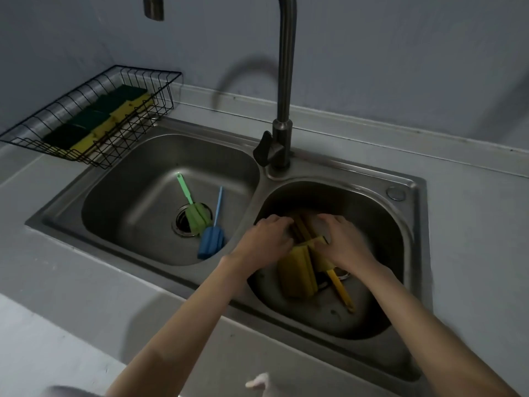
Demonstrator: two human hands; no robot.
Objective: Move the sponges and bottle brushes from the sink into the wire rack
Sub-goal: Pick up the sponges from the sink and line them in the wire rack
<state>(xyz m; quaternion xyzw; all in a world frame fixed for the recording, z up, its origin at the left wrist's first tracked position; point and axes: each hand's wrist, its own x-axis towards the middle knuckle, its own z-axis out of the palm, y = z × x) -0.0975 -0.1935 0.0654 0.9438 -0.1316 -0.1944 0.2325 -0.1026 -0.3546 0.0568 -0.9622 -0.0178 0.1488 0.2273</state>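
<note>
Pinching sponges (297, 270) in right basin, my left hand (267, 239) and right hand (343, 243) both closed on stack. I'd square edges, lift together, clear yellow brush (340, 290), carry to rack (94, 121).

Both hands (264, 243) (342, 243) lowered, fingers curled.

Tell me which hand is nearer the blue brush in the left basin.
Left. The left hand is in the right basin, just across the divider from the blue brush. The right hand is farther right in that basin, beyond the sponges.
</note>
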